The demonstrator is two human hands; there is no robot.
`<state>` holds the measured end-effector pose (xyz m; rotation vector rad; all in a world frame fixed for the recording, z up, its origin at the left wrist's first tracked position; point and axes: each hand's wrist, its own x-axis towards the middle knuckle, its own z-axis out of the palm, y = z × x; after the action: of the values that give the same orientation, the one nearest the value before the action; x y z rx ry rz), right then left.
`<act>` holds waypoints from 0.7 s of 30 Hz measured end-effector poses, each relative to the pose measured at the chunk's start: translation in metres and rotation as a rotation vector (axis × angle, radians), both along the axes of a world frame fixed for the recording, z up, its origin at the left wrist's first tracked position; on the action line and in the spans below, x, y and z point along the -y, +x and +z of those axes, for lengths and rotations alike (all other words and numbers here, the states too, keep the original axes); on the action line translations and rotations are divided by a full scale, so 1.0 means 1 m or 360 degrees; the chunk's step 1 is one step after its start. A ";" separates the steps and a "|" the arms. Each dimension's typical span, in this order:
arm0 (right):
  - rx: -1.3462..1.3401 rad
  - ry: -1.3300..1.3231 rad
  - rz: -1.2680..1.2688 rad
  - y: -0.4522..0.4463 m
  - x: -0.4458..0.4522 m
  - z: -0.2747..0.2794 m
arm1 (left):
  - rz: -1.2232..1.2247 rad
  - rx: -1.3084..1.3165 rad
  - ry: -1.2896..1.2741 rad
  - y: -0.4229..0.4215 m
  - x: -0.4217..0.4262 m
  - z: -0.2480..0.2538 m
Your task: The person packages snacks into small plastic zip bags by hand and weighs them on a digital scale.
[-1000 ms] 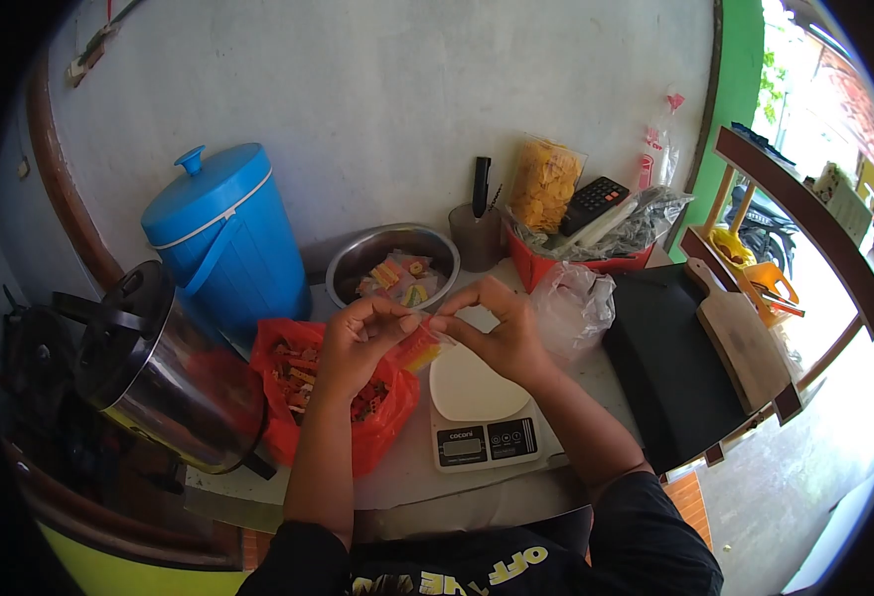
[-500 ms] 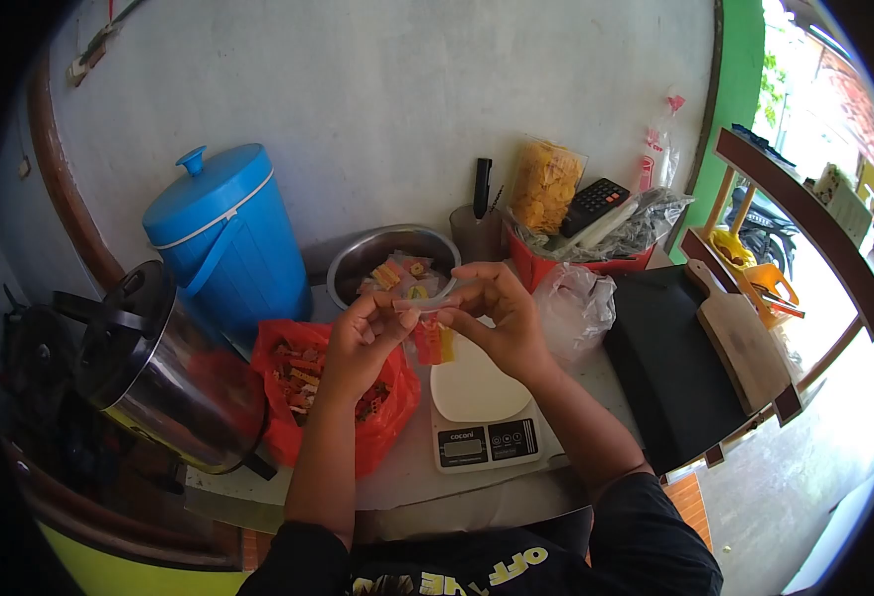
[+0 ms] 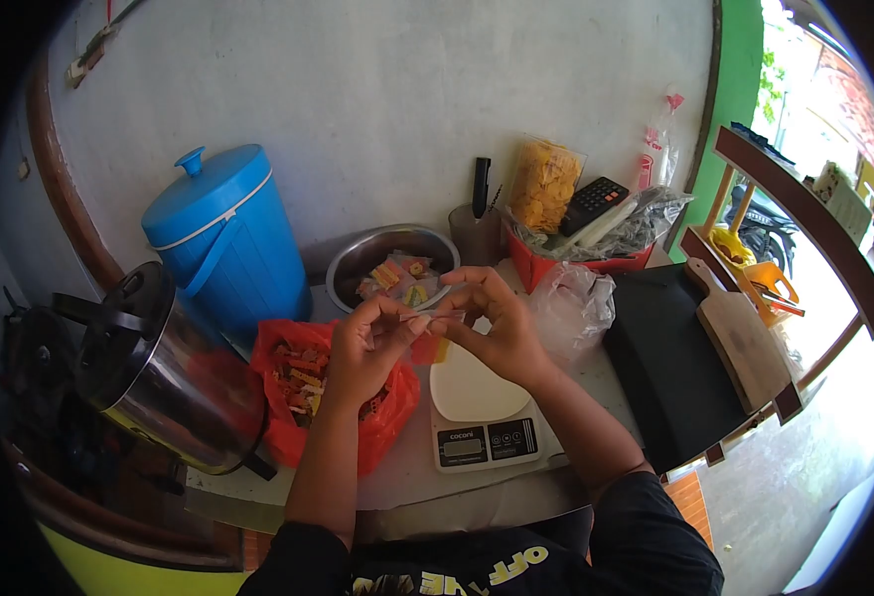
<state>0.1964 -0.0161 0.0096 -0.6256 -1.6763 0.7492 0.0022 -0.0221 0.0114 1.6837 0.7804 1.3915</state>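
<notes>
Between my two hands hangs a small clear plastic bag with red and yellow pieces in it. My left hand pinches its top edge from the left, and my right hand pinches it from the right. Fingers hide part of the bag. Just behind is a steel bowl holding several similar filled packets. Below my right hand lies a white digital scale. A red plastic bag full of small red and yellow pieces stands open by my left forearm.
A blue drink cooler and a steel pot stand at left. Behind are a brown cup and a red box with a calculator. At right are a crumpled clear bag, a black case and a wooden board.
Both hands have shifted slightly, with the fingertips drawn closer together along the small bag's top. The bag is now more covered by my fingers.
</notes>
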 end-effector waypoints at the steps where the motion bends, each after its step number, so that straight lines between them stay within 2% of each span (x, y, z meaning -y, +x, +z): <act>1: 0.0001 0.0036 -0.0011 0.000 -0.003 -0.004 | 0.0000 -0.0006 0.0024 0.000 -0.002 -0.003; 4: 0.0020 0.0185 -0.0006 0.001 -0.008 -0.009 | 0.0011 -0.0022 0.0061 0.001 -0.003 -0.006; 11: 0.0032 0.0071 -0.0029 -0.001 0.000 -0.002 | 0.0018 -0.0112 -0.0034 -0.001 0.000 -0.004; 21: 0.0206 0.0224 -0.0087 0.001 0.002 0.001 | 0.0104 -0.0269 0.0228 -0.001 -0.002 -0.006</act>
<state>0.1975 -0.0176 0.0106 -0.6287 -1.8060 0.5560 0.0009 -0.0205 0.0054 1.9215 0.8534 1.3907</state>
